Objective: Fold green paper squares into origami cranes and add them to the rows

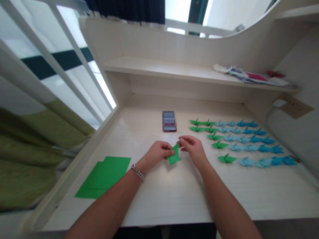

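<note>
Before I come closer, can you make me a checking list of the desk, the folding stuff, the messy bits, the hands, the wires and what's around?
Surface: pale desk, a light wood-like top.
Job's things: folded green paper in the hands; flat green sheets overlapping at left; five rows of paper cranes at right, green leading into light, then darker blue.
Clutter: phone lying beyond the hands; mixed pile on the shelf.
Grips: left hand pinches the folded paper; right hand is at its top tip, pinch unclear.
Cables: one cable from the wall plug, down the right side.
Surroundings: curtain and white bars at left.
</note>
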Tool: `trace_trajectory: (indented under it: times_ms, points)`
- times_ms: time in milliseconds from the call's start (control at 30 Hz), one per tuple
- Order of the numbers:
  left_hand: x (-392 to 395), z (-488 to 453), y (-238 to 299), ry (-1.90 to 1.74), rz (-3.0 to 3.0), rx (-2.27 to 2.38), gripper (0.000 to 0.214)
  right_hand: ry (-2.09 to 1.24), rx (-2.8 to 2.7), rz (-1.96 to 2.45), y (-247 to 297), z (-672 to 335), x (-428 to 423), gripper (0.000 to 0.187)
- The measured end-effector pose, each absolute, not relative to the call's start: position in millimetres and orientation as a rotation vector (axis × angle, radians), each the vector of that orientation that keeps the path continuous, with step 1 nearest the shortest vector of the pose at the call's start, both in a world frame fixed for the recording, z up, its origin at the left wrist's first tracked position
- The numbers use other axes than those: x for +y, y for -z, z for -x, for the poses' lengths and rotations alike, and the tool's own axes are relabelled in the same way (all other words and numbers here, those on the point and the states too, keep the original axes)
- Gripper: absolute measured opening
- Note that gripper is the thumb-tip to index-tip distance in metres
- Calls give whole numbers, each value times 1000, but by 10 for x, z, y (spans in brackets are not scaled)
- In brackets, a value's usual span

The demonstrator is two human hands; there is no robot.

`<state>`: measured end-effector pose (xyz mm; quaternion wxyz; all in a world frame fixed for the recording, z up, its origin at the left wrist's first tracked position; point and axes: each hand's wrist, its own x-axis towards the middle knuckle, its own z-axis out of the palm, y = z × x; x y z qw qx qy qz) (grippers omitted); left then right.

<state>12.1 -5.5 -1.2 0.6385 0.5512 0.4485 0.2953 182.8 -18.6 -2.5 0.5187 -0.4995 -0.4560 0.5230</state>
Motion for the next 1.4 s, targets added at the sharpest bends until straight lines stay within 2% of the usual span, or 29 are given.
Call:
trace_trajectory:
  times_ms: [133,367,933,1067,1200,1400]
  points:
    - [-48,-128,43,-689,-1260,1032,19,-1212,-1273,1220,78,-1759,-202,35]
    - [-45,-129,75,-671,-1283,1018,19,-1203,-1238,1225,122,-1769,-199,27]
    - [-70,-135,51,-676,-1342,954,26,-1180,-1136,1237,56,-1806,-194,31]
    - [-61,-150,64,-743,-1318,940,31,-1302,-1046,1171,49,-1809,-188,40]
    - [-35,-150,97,-850,-1243,922,31,-1467,-969,1116,55,-1815,-188,39]
    - [-19,-137,125,-873,-1238,950,31,-1442,-1111,1160,66,-1806,-201,38]
